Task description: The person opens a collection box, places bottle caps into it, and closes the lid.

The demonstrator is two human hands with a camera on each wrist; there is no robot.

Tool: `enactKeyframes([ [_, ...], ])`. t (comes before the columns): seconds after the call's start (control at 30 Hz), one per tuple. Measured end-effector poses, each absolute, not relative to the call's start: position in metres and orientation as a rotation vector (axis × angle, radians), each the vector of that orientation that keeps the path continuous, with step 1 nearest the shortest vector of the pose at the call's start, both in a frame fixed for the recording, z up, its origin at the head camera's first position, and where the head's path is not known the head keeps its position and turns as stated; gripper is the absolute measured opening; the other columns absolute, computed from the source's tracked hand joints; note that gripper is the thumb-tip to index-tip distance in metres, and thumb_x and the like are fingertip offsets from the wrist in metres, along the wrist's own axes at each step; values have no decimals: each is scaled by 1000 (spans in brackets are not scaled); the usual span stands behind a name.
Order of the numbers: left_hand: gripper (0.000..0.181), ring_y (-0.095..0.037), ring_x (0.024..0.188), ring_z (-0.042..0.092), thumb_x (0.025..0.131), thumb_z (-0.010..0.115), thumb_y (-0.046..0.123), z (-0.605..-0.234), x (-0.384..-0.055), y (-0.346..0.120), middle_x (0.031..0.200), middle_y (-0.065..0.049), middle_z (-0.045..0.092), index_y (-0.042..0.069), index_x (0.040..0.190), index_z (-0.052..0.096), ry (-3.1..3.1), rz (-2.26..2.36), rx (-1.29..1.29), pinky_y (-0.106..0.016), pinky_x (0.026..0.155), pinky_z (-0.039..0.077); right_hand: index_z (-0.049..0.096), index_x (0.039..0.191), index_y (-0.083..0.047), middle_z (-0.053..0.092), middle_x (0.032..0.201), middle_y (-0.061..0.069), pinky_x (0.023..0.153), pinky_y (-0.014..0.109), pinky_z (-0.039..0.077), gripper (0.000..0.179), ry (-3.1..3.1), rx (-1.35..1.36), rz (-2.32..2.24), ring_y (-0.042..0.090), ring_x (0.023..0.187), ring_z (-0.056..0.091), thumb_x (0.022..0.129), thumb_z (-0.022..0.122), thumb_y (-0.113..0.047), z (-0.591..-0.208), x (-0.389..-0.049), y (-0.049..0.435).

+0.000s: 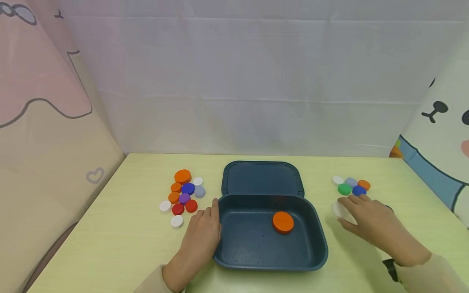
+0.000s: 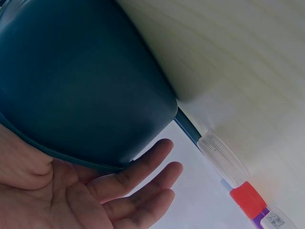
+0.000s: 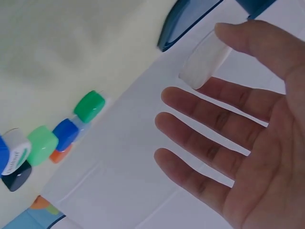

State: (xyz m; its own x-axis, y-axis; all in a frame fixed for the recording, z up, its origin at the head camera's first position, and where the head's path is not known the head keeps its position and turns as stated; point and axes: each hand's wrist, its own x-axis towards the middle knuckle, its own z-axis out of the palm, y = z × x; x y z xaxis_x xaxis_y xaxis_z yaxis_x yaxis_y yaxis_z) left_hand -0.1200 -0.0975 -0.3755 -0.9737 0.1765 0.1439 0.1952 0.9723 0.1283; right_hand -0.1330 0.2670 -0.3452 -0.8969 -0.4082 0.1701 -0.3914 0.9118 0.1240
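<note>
A white bottle cap point(image 3: 205, 59) is pinched between the thumb and index finger of my right hand point(image 1: 379, 224), raised above the table on the right; the other fingers point(image 3: 190, 136) stretch out loosely. My left hand point(image 1: 201, 232) rests with fairly straight fingers against the left wall of a dark blue box point(image 1: 316, 254). Its palm faces the box in the left wrist view, and its thumb is mostly hidden. Inside the box lies one large orange cap point(image 1: 283, 222). Near my right hand is a small group of caps, among them a green cap point(image 1: 344, 189) and a blue cap point(image 1: 359, 191).
Behind the box lies its dark blue lid point(image 1: 261, 177). Several caps sit left of it, including a large orange one point(image 1: 182, 176), a purple one point(image 1: 184, 198) and a red one point(image 1: 191, 206). A pale curtain point(image 1: 256, 89) hangs behind the table.
</note>
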Motion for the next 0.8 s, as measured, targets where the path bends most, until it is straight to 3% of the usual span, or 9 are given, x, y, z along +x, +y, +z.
enactKeyframes([
  [0.8,57,-26,91,56,84,62,20,-375,-119,-97,106,-14,62,-1,133,40,-3004,-220,-277,-38,84,49,60,109,-7,64,97,5,69,36,51,54,-2810,731,-165,23,87,57,64,81,-27,-325,-115,210],
])
